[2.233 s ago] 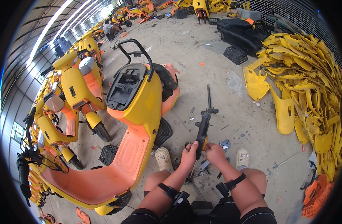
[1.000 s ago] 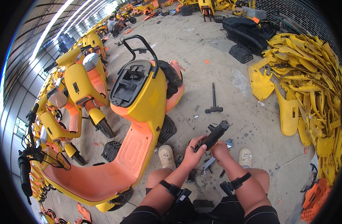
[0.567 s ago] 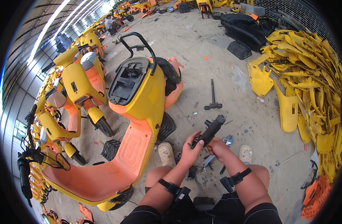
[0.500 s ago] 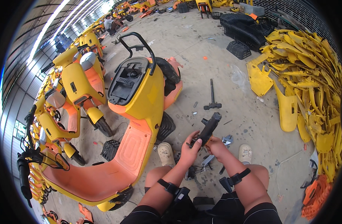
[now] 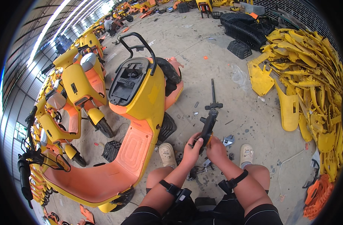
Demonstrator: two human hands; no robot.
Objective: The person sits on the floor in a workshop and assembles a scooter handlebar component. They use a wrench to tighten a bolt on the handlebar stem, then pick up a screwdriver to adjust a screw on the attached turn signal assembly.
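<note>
Between my knees, my left hand (image 5: 193, 149) grips a long black tube-shaped part (image 5: 208, 125) with a short stub on its side. Its thumb lies along the part, which points away from me. My right hand (image 5: 215, 149) is closed at the lower end of the same part, and a bit of orange-yellow shows between the two hands; what that is, I cannot make out. On the floor just past the part lies a black steering stem (image 5: 213, 93). An adjustable wrench (image 5: 228, 140) rests right of my right hand, and loose metal pieces (image 5: 195, 171) lie partly hidden under my forearms.
A yellow and orange scooter (image 5: 141, 101) without its seat stands close on my left, with more scooters (image 5: 79, 84) behind it. Piled yellow panels (image 5: 310, 86) rise on the right, near orange pieces (image 5: 317, 197). Black plastic crates (image 5: 239, 49) lie at the far right.
The black part has turned more upright and shifted slightly left and toward me. My right hand has moved a little left, closer against the left hand.
</note>
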